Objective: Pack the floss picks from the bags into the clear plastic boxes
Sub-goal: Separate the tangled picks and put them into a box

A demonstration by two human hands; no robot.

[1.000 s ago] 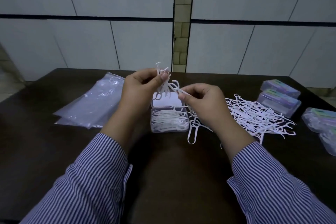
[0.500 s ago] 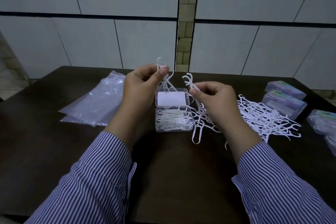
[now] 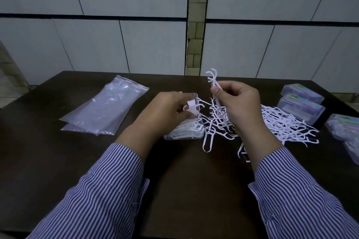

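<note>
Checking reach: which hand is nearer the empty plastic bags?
Left. The left hand sits just right of the plastic bags; the right hand is farther right, holding floss picks.

Packing workstation — dark table point(image 3: 184, 190), tiled wall point(image 3: 136, 44), stacked filled boxes point(image 3: 301, 103)

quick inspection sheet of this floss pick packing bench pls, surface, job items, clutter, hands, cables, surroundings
surface: dark table, bare in front of the person.
job's things: open clear box partly filled with picks; loose pile of floss picks to its right; closed boxes at the right edge; flat plastic bags on the left.
clutter: nothing seen beyond the job's things.
grippers: left hand over the open box, pinching picks; right hand raised, pinching a few picks upright.
cables: nothing seen.
surroundings: pale panelled wall behind the table, with a tiled strip in the middle.
</note>
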